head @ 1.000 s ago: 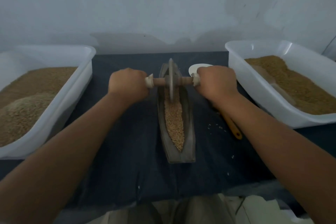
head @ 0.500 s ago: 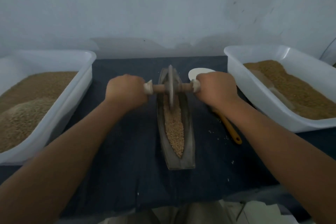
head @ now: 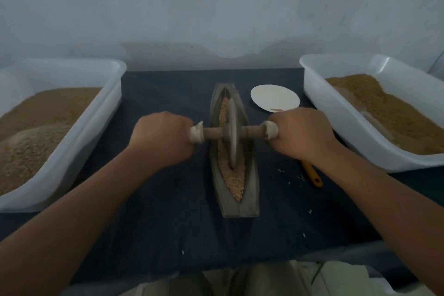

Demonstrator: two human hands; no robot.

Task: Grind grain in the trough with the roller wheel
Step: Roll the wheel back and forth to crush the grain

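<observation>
A long boat-shaped grey trough (head: 251, 199) lies lengthwise on the dark blue cloth in the middle of the table. Tan grain (head: 234, 181) fills its groove. The grey roller wheel (head: 232, 133) stands upright in the groove at about mid-length, on a wooden axle. My left hand (head: 163, 138) grips the axle's left end and my right hand (head: 301, 136) grips the right end. Both fists hide the handle tips except for pale caps beside the knuckles.
A white tub (head: 79, 132) of grain sits at the left and another white tub (head: 336, 113) of grain at the right. A white round dish (head: 275, 101) lies behind my right hand. An orange handle (head: 312, 175) pokes out under my right wrist. Loose grains dot the cloth.
Both hands have pulled the roller wheel toward me along the trough, from its far end to about the middle. The white dish is now uncovered behind my right hand.
</observation>
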